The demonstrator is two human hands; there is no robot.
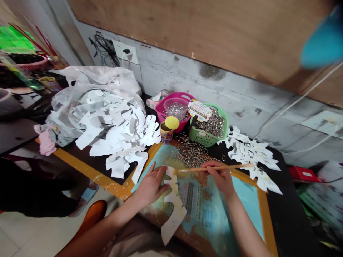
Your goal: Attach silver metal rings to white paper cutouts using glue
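Observation:
A white cut-out piece [175, 210] with a scalloped left edge lies on the blue sheet, its lower end reaching toward my lap. My left hand [151, 185] holds its upper left edge, with the index finger at the top and the thumb lower down. In my right hand [219, 178] is a thin wooden-handled brush [227, 167], held between thumb and fingers. The brush's tip touches the upper part of the piece, where the surface looks yellowish. Just beyond both hands, many metal rings [190, 151] lie in a loose pile.
A pink basket [160, 116] and a green basket [207, 140] of metal parts stand by the wall. Near them is an open tin [166, 135] with a yellow lid. White cut-outs [118, 139] heap at left; more cut-outs [252, 153] lie right. A person's foot [87, 196] shows at lower left.

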